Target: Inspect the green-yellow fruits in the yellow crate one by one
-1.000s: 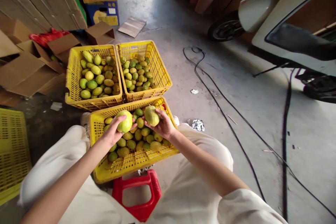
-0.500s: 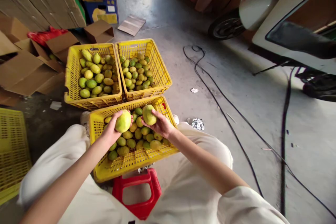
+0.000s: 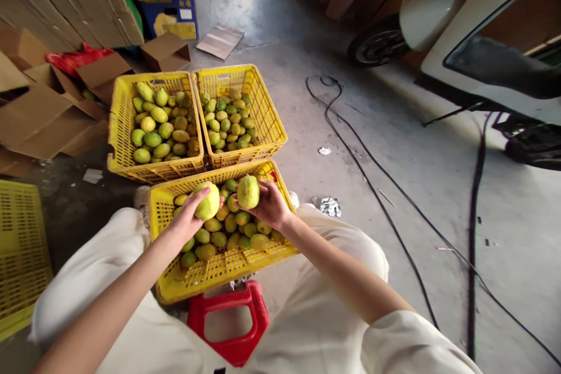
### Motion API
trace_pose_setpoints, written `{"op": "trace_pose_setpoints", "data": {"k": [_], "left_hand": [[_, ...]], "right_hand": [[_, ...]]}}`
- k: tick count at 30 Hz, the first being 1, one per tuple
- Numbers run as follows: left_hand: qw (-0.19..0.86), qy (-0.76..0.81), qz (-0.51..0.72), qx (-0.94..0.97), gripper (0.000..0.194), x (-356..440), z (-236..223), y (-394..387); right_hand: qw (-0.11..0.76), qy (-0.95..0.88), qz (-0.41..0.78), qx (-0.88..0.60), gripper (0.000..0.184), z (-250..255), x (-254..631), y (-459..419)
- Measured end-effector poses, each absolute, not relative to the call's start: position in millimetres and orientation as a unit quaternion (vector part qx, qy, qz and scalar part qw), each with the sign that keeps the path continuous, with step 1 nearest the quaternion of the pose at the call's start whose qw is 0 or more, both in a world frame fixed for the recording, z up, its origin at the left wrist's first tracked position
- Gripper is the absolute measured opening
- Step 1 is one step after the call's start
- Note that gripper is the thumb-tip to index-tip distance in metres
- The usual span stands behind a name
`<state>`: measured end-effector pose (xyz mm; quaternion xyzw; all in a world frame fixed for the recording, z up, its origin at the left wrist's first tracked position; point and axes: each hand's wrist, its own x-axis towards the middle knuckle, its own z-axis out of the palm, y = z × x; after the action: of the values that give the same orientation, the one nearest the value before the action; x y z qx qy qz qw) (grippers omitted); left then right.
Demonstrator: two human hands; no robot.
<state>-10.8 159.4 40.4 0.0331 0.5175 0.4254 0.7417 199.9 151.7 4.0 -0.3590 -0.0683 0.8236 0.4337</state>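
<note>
My left hand (image 3: 191,210) is wrapped round a pale yellow-green lemon (image 3: 207,202), its thumb lying along the top of the fruit. A second lemon (image 3: 248,192), with a ridged skin, sits in the fingers of my right hand (image 3: 270,205). Both lemons are held up side by side, a short gap between them. Beneath my hands stands a yellow plastic crate (image 3: 201,283) with several green and yellow lemons (image 3: 219,239) in it. My forearms partly hide the crate's sides.
Two more yellow crates, the left one (image 3: 125,172) and the right one (image 3: 272,123), hold similar fruit just beyond. Torn cardboard boxes (image 3: 39,114) lie at left. A red plastic stool (image 3: 258,310) is below me. Black cables (image 3: 372,169) cross the floor towards a white scooter (image 3: 432,23).
The lemons have turned in my fingers, the right one showing a different side. My right hand has shifted slightly left. The crates have stayed put.
</note>
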Motion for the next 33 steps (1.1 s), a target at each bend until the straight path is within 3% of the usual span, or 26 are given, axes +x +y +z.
{"op": "trace_pose_setpoints", "data": {"k": [4,10,22,28,33], "left_hand": [[0.742,0.508,0.433,0.064,0.031,-14,35,158],[0.718,0.556,0.415,0.065,0.009,-15,29,160],[0.741,0.567,0.361,0.004,0.025,-12,41,164],[0.737,0.562,0.374,0.024,0.01,-14,33,161],[0.754,0.535,0.378,0.055,0.018,-16,31,157]], "right_hand": [[0.438,-0.085,0.81,-0.379,0.027,4,198,150],[0.431,-0.12,0.791,-0.418,0.037,5,194,145],[0.425,-0.101,0.829,-0.349,0.04,11,199,151],[0.455,-0.124,0.817,-0.331,0.045,17,200,150],[0.472,-0.102,0.796,-0.364,0.039,18,196,147]]}}
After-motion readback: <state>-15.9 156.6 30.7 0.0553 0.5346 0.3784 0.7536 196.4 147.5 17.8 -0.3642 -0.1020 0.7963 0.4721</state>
